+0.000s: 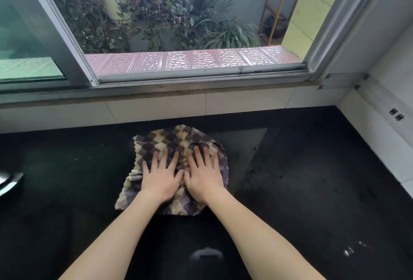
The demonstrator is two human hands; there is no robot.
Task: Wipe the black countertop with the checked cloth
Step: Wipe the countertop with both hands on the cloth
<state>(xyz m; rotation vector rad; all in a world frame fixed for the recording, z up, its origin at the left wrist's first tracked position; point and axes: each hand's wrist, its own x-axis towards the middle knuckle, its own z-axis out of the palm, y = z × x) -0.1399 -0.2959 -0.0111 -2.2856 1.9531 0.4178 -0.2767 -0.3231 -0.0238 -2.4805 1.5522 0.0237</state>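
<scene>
A purple, brown and cream checked cloth (pixel 176 138) lies crumpled on the black countertop (pixel 312 179), near the tiled back wall. My left hand (pixel 159 175) lies flat on the cloth's left half, fingers spread and pointing away from me. Beside it, thumbs almost touching, my right hand (pixel 204 177) presses flat on the right half. Neither hand curls around the fabric; both palms rest on top of it. The cloth's middle is hidden under my hands.
An open sliding window (pixel 190 71) with a metal sill runs behind the counter. A white tiled wall (pixel 380 127) with a small socket (pixel 396 114) bounds the right side. A shiny dark object (pixel 9 182) pokes in at the left edge. White specks (pixel 350 250) sit at front right.
</scene>
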